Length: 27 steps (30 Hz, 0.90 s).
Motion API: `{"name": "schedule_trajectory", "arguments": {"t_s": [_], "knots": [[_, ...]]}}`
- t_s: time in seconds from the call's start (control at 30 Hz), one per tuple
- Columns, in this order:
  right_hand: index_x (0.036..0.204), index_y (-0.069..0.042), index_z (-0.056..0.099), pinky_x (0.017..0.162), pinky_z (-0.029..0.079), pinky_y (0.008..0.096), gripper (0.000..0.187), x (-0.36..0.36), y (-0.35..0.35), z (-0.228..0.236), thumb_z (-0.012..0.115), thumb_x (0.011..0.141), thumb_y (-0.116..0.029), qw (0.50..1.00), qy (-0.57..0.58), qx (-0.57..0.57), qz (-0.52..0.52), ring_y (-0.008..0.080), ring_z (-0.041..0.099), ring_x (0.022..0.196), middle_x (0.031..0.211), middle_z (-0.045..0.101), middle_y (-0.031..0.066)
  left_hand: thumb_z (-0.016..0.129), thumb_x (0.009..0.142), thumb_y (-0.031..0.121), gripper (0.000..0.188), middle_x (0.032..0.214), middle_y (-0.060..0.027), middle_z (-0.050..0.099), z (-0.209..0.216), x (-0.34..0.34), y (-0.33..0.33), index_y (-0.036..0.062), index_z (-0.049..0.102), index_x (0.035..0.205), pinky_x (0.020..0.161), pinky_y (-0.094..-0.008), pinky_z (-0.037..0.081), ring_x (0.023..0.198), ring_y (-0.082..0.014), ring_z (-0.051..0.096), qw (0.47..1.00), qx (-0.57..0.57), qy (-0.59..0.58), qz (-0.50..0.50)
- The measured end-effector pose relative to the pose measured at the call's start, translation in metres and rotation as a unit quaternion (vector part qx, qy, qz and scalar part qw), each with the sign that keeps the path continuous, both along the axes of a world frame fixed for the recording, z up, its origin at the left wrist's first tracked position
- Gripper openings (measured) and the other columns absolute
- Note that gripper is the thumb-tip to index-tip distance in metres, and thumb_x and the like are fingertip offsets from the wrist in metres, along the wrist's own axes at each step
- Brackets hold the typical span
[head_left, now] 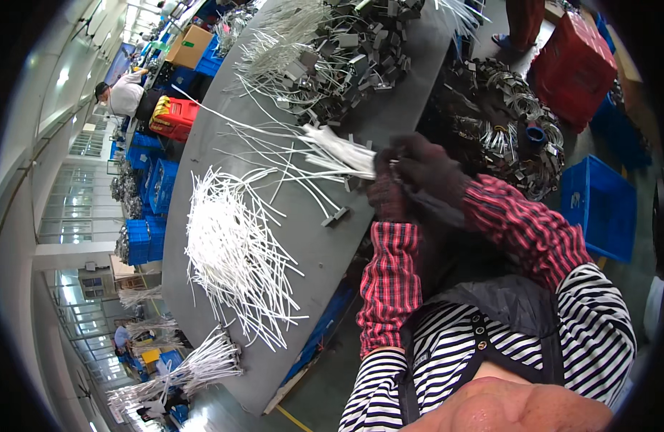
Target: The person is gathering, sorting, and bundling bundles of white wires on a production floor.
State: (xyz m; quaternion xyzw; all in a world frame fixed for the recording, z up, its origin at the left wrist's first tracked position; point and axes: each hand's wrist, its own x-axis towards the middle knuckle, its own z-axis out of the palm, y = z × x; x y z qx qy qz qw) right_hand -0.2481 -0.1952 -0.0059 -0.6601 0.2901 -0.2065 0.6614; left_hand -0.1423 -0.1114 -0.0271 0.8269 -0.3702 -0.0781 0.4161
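Two gloved hands point(387, 193) point(432, 169), one held bundle point(342, 153), two checked sleeves point(393, 277) point(525, 225)

On the table point(310, 252), a strand heap point(231, 237) lay near left and a pile of block-ended cables point(360, 61) lay far. Between the two, a strand bundle point(339, 153) reached right to the left hand point(386, 193) and right hand point(429, 165) at the table's right edge; one block point(335, 216) lay just near of it. Right of the table, coiled cables point(512, 122) lay left of an open crate point(598, 216), a box stack point(573, 72) farther off. Left of the table stood bins point(159, 187).
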Motion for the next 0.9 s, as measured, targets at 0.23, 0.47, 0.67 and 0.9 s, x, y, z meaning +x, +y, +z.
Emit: {"name": "schedule_trajectory", "arguments": {"t_s": [0.23, 0.47, 0.67, 0.9], "knots": [[0.125, -0.013, 0.057, 0.08, 0.053, 0.0428, 0.04, 0.081, -0.088, -0.009, 0.062, 0.085, -0.016, 0.813, 0.006, -0.558, -0.165, 0.0365, 0.064, 0.091, 0.1, 0.065, 0.0167, 0.054, 0.097, 0.026, 0.028, 0.094, -0.0105, 0.064, 0.042, 0.061, 0.033, 0.0155, 0.062, 0.122, 0.071, -0.0257, 0.052, 0.082, -0.0174, 0.065, 0.835, -0.218, 0.462, 0.205], [0.111, -0.011, 0.067, 0.073, 0.055, 0.0415, 0.029, 0.069, -0.1, -0.011, 0.066, 0.083, -0.015, 0.888, 0.013, -0.453, -0.075, 0.0338, 0.066, 0.087, 0.1, 0.067, 0.0152, 0.059, 0.094, 0.023, 0.029, 0.095, -0.0099, 0.067, 0.025, 0.031, 0.028, 0.0011, 0.062, 0.113, 0.074, -0.0348, 0.057, 0.085, -0.0203, 0.066, 0.846, -0.266, 0.45, 0.103], [0.105, -0.003, 0.071, 0.075, 0.053, 0.0327, 0.026, -0.04, -0.008, -0.004, 0.072, 0.079, -0.007, 0.963, -0.052, -0.262, 0.026, 0.0204, 0.067, 0.085, 0.091, 0.069, 0.0132, 0.057, 0.096, 0.03, 0.028, 0.083, -0.0053, 0.066, 0.026, -0.017, -0.014, 0.0074, 0.065, 0.111, 0.059, -0.0287, 0.049, 0.071, -0.0161, 0.063, 0.992, -0.01, 0.09, -0.085], [0.093, -0.006, 0.067, 0.072, 0.05, 0.0285, 0.021, -0.228, 0.035, -0.008, 0.073, 0.074, -0.012, 0.991, 0.109, -0.082, 0.016, 0.0119, 0.061, 0.082, 0.087, 0.065, 0.0025, 0.055, 0.096, 0.024, 0.018, 0.064, 0.002, 0.048, 0.042, -0.051, -0.064, 0.0073, 0.061, 0.092, 0.039, -0.0242, 0.03, 0.045, -0.008, 0.039, 0.678, -0.326, 0.642, 0.147]]}}
